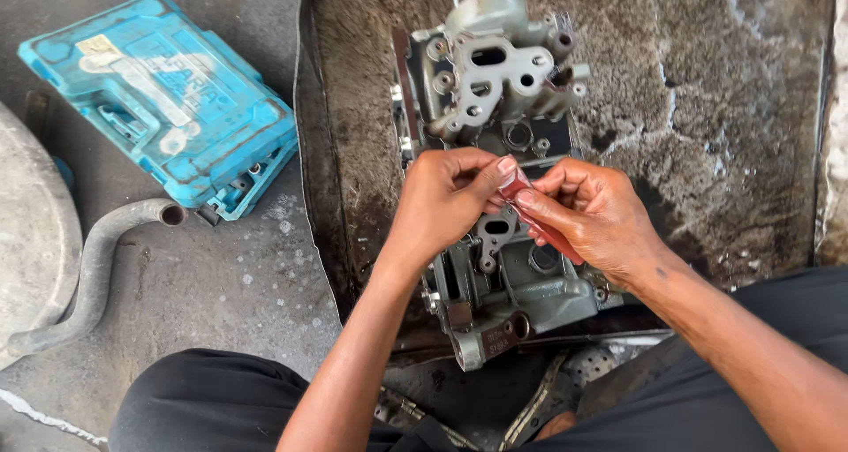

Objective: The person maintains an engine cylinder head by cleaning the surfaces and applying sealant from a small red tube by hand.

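Your left hand [446, 200] and right hand [587, 214] meet over the middle of the grey engine casting [495, 125], which lies on a dirty mat [724, 108] on the floor. Both hands pinch one small red tube [530, 209]: left thumb and forefinger pressed on its top end at about 11 o'clock, right fingers [539, 203] wrapped along its body running down toward 5 o'clock. Fingers are closed on the tube, not spread. Whether a cap is on or off, I cannot tell; the tip is hidden under your left fingertips.

The tube sits just above the casting, not touching it as far as I can see. A flat metal flange plate [495, 77] is at 12 o'clock from your hands, a smaller bracket [493, 236] just below them.

Judging by the grip, you are working the tube's tip end, opening or squeezing it, with nothing yet laid on the metal. A next move would call for a steady one-hand hold on the tube and a free hand, with the tip aimed at a clean mating face.

At 10 o'clock, well apart on the concrete floor [247, 284]: a blue plastic tool case [168, 99]. At 9 o'clock, a bent grey rubber hose [97, 258]. Your knees in dark trousers [203, 399] frame the bottom edge.
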